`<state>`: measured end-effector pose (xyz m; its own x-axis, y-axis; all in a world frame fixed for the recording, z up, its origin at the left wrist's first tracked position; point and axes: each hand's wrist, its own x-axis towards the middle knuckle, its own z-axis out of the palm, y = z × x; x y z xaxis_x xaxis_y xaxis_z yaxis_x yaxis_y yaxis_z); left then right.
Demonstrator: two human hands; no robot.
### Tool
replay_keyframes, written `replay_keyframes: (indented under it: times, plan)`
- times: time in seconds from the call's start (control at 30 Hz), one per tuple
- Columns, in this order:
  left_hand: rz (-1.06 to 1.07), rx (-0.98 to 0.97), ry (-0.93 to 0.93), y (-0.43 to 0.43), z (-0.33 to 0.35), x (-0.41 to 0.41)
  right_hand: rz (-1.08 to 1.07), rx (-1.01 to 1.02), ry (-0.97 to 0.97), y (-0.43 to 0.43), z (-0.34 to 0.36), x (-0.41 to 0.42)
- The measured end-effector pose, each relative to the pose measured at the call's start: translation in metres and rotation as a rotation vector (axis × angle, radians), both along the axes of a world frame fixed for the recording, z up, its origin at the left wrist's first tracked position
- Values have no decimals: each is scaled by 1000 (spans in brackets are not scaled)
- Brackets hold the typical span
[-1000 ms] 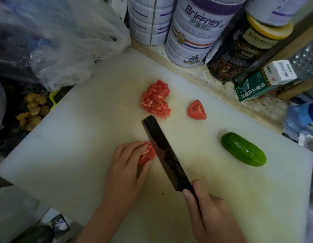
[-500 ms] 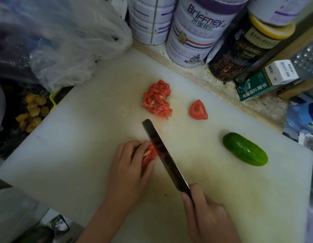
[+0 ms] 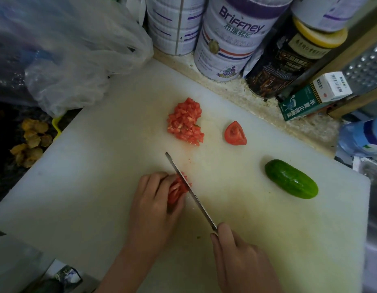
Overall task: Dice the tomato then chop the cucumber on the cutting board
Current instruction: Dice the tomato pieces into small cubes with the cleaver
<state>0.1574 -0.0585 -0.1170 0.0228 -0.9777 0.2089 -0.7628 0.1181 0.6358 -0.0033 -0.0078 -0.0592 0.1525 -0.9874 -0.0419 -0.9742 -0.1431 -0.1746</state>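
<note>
On the white cutting board (image 3: 99, 176) my left hand (image 3: 153, 206) holds a sliced piece of tomato (image 3: 176, 190) with curled fingers. My right hand (image 3: 240, 261) grips the handle of a knife (image 3: 189, 192), whose blade stands edge-down in the tomato right beside my left fingertips. A pile of diced tomato (image 3: 185, 122) lies further back on the board. A tomato wedge (image 3: 235, 134) sits to its right. A whole green cucumber (image 3: 291, 179) lies at the right side of the board.
Tins (image 3: 232, 39), a dark jar (image 3: 289, 58) and a green carton (image 3: 310, 98) stand along the back edge. A clear plastic bag (image 3: 63, 49) lies at the back left. Yellowish dried pieces (image 3: 31, 142) lie left of the board. A plastic bottle (image 3: 363, 138) is at the right.
The knife blade has turned from tilted flat to upright and come down into the tomato piece. My left hand has stayed on the piece.
</note>
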Motion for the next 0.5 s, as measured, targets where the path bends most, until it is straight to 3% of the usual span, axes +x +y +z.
replay_keyframes:
  times: [0.33,0.5]
  plan:
    - [-2,11,33,-2,-4,0,101,38,141,-16,-6,8]
    - [20,47,65,-1,-5,-2,137,27,23,-50,-9,24]
